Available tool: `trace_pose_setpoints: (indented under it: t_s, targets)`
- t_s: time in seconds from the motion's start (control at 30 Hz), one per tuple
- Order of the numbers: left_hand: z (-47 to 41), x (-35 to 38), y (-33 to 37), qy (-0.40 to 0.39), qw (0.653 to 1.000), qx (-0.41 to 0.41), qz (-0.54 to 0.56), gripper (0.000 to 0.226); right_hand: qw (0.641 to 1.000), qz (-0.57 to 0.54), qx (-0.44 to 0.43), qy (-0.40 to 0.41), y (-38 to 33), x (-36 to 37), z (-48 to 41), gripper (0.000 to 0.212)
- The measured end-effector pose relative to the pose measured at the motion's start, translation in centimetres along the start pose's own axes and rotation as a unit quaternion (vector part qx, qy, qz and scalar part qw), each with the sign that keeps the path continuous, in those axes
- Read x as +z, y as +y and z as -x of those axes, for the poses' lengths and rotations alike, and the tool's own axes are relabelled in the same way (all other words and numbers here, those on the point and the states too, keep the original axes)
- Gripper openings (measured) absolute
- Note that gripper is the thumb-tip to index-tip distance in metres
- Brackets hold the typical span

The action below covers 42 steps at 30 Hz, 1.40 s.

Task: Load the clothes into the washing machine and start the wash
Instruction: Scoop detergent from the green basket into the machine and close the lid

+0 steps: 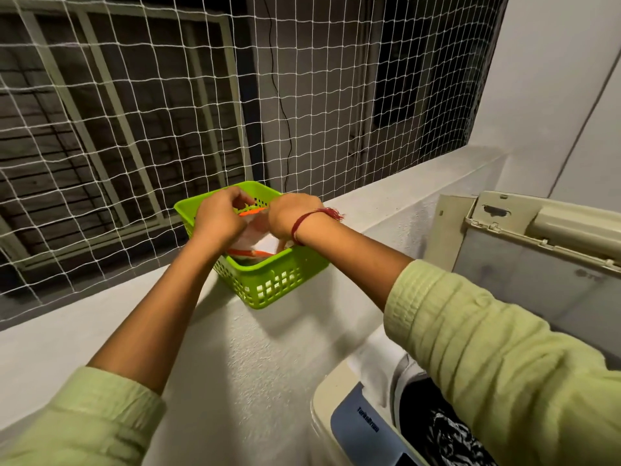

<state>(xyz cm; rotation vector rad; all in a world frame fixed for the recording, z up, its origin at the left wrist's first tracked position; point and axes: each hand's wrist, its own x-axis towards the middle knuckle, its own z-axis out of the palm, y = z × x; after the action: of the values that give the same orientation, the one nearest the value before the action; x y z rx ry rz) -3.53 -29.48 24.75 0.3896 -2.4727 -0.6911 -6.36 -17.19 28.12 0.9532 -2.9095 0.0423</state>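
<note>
Both hands meet over a green basket. The left hand (218,218) has its fingers curled, with thumb and fingertips pinching the orange strip along the top of a white pouch (257,237). The right hand (289,213), seen from the back, is bent at the knuckles and curls down round the pouch's right edge; its fingertips are hidden behind the hand. A red thread (304,223) is tied round the right wrist, and both forearms come out of pale green sleeves (470,348).

The pouch stands partly inside the green basket (268,280) directly beneath the hands, its top raised above the rim. The basket sits on a white ledge (235,348) that runs below and past both hands.

Beyond the hands, just behind the basket, a white net (168,95) covers the opening above the ledge.

Below the right forearm, nearer the person, is the washing machine (353,432). Its lid (537,257) stands raised to the right of the right hand. Dark patterned clothes (443,432) lie inside the tub, partly covered by the right sleeve.
</note>
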Motion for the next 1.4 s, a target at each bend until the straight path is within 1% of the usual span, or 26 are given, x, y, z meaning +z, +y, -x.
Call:
trace_pose_setpoints:
  t_s: [0.13,0.27,0.37,0.43,0.47,0.57,0.7,0.8,0.9,1.0,1.13,1.23,1.3,1.4]
  targets:
    - [-0.1,0.0,-0.1,0.003,1.0,-0.011,0.028,0.027,0.997,-0.066,0.0,-0.034,0.7,0.1,-0.6,0.033]
    - [-0.4,0.1,-0.6,0.008,0.998,-0.02,0.065,0.022,0.994,-0.089,-0.026,-0.052,0.1,0.7,-1.3,0.034]
    - [-0.5,0.0,-0.6,0.007,0.998,-0.016,0.061,0.019,0.991,-0.108,-0.047,-0.069,-0.2,0.8,-2.0,0.027]
    - [-0.5,-0.1,-0.4,0.0,0.998,-0.019,0.064,0.021,0.986,-0.115,-0.074,-0.09,-0.3,0.8,-2.1,0.018]
    - [-0.5,-0.1,-0.4,-0.003,0.997,-0.021,0.073,0.022,0.985,-0.119,-0.08,-0.094,-0.4,0.8,-2.1,0.017]
    - [-0.4,-0.3,-0.3,-0.007,0.994,-0.025,0.105,0.023,0.98,-0.153,-0.082,-0.096,-0.8,0.9,-2.2,0.029]
    - [-0.2,-0.4,-0.1,-0.005,0.992,-0.036,0.122,0.025,0.96,-0.25,-0.055,-0.116,-0.4,0.6,-1.9,0.033]
    - [-0.3,-0.5,-0.2,-0.007,0.992,-0.038,0.122,0.026,0.943,-0.308,-0.018,-0.127,0.9,-0.2,-1.1,0.036]
    - [-0.4,-0.4,-0.3,-0.014,0.991,-0.034,0.129,0.027,0.945,-0.306,0.0,-0.112,1.9,-1.2,-1.0,0.035]
    - [-0.4,-0.5,-0.4,-0.022,0.99,-0.032,0.138,0.026,0.956,-0.275,0.008,-0.107,2.9,-1.9,-0.7,0.032]
    - [-0.4,-0.4,-0.5,-0.018,0.989,-0.033,0.146,0.022,0.951,-0.289,0.021,-0.111,4.3,-2.3,-0.3,0.029]
    - [-0.3,-0.4,-0.4,-0.012,0.988,-0.029,0.15,0.016,0.942,-0.311,0.037,-0.118,5.1,-2.3,-0.2,0.028]
    - [-0.1,-0.3,-0.3,-0.004,0.989,-0.025,0.149,0.003,0.937,-0.325,0.05,-0.116,5.8,-2.2,-0.1,0.028]
    - [0.2,-0.5,0.1,0.014,0.991,-0.025,0.129,0.014,0.923,-0.36,0.07,-0.119,7.3,-2.2,0.7,0.03]
